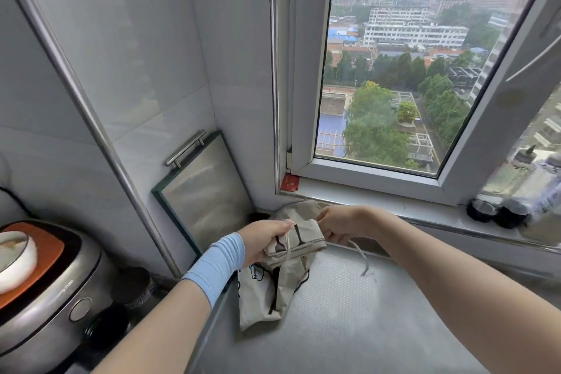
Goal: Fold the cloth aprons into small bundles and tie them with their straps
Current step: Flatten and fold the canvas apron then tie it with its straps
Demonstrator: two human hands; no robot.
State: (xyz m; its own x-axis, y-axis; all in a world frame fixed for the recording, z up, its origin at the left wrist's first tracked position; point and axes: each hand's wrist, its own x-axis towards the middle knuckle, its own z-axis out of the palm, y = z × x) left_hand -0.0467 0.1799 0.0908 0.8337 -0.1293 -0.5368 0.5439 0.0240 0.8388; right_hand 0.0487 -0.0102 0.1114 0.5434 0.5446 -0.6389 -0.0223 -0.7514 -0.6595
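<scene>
Beige apron bundle (296, 241) held above steel counter (349, 313), frame centre. Left hand (262, 238) at 9 o'clock of bundle, fingers clamped on it. Right hand (340, 225) at 3 o'clock, fingers pinched on strap (362, 259), loose end dangling.

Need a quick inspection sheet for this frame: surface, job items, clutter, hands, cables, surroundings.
Surface: ribbed metal counter, bare to the right of the aprons.
Job's things: folded beige apron bundle held above the counter, strap trailing loose to its right; a second beige apron lies crumpled beneath it.
Clutter: rice cooker with a bowl on top, dark jars, metal board leaning on the wall, jars on the sill.
Hands: left hand grips the bundle; right hand pinches the strap.
Cables: dark cord behind the cooker.
Surroundings: open window, tiled wall.
</scene>
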